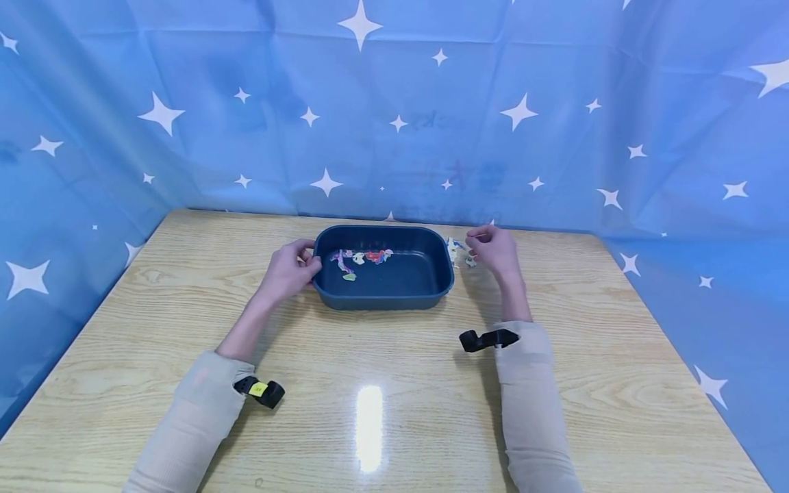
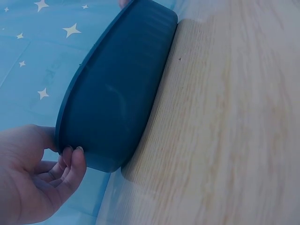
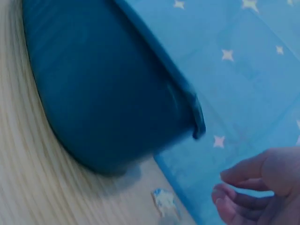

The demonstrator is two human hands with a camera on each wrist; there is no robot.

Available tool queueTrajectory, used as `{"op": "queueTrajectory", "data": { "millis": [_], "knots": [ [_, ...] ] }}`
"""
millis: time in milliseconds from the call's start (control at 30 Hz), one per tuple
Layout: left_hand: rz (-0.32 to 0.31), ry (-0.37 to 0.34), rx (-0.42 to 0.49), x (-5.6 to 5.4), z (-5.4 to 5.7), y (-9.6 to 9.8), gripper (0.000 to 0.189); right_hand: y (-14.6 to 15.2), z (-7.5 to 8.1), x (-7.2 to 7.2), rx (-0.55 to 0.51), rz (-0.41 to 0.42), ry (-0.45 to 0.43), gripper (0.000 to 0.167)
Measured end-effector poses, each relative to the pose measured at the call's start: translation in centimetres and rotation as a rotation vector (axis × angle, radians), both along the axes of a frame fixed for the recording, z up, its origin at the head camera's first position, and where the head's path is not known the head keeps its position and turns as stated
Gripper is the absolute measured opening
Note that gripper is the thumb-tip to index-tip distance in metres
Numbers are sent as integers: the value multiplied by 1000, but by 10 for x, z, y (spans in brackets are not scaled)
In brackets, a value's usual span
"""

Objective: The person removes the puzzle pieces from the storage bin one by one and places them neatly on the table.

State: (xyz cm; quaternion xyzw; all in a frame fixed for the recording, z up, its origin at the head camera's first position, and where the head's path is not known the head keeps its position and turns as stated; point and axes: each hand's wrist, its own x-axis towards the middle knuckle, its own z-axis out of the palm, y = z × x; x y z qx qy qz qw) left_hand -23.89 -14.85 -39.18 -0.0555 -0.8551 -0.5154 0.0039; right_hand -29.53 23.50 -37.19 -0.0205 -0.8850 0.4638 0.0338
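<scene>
A dark blue rectangular tub (image 1: pixel 382 302) stands at the back of the wooden table. Inside it, toward the left, lie several small colourful sticker-like cutouts (image 1: pixel 374 257). My left hand (image 1: pixel 292 266) grips the tub's left end, thumb at the rim and fingertips against the outer wall, as the left wrist view shows. Past the tub's right end, my right hand (image 1: pixel 495 250) hovers with loosely bent fingers and nothing between them. Close by it on the table are a pale cutout (image 1: pixel 453 252) and a smaller one (image 1: pixel 471 261); the right wrist view shows one white-and-blue cutout (image 3: pixel 165 202).
A blue curtain with white stars (image 1: pixel 394 123) hangs right behind the table's back edge and along both sides. The light wood tabletop (image 1: pixel 419 383) stretches in front of the tub, with a bright reflection on it. Each wrist carries a black camera mount (image 1: pixel 487 339).
</scene>
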Motion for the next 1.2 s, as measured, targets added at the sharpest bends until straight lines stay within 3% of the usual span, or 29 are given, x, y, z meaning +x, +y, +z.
{"op": "queueTrajectory", "data": {
  "millis": [533,733,900,1200],
  "knots": [
    [-15,13,-1,1,-1,3,40,-52,25,9,11,99,198,24],
    [-12,13,-1,1,-2,2,40,-69,24,12,-7,174,204,22],
    [-14,8,-8,1,-1,3,40,-82,20,15,41,235,192,20],
    [-12,14,-15,1,0,5,41,-99,3,13,81,307,156,17]
  ]
}}
